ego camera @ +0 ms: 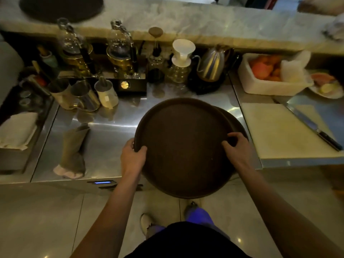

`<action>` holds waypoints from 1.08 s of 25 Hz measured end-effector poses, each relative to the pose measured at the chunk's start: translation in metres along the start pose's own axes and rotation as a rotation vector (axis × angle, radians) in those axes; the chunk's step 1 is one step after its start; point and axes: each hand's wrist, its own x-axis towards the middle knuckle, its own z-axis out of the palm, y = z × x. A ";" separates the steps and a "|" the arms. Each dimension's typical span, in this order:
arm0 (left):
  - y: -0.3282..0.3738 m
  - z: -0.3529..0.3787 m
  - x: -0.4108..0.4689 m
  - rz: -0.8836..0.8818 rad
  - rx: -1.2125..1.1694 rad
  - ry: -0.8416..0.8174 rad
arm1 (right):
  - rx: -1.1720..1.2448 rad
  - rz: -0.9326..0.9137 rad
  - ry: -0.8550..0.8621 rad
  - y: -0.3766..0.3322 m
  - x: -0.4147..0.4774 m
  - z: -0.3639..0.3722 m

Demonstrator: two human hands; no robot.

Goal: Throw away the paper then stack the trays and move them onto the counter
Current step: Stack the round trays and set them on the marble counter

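A round dark brown tray (184, 146) lies on top of a second brown tray (235, 121), whose rim peeks out at the upper right. The stack hangs partly over the front edge of the steel worktop (108, 138). My left hand (133, 158) grips the top tray's left rim, thumb on top. My right hand (236, 148) grips the right rim, fingers curled over it. Another dark round tray (61, 8) rests on the raised marble counter (204, 21) at the far left. I see no paper on the trays.
Glass siphon brewers (119, 51), a dripper carafe (180, 60), a kettle (212, 64) and steel cups (83, 95) line the back. A folded cloth (73, 149) lies left. A cutting board (284, 129) with a knife (316, 127) and a fruit bin (268, 75) sit right.
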 end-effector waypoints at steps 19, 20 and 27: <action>0.020 0.154 0.029 -0.117 0.172 0.062 | 0.003 0.002 -0.336 0.108 0.114 -0.046; 0.018 0.154 0.030 -0.129 0.186 0.065 | -0.005 0.005 -0.354 0.107 0.116 -0.044; 0.011 0.147 0.039 -0.139 0.267 0.036 | -0.061 0.031 -0.367 0.101 0.114 -0.031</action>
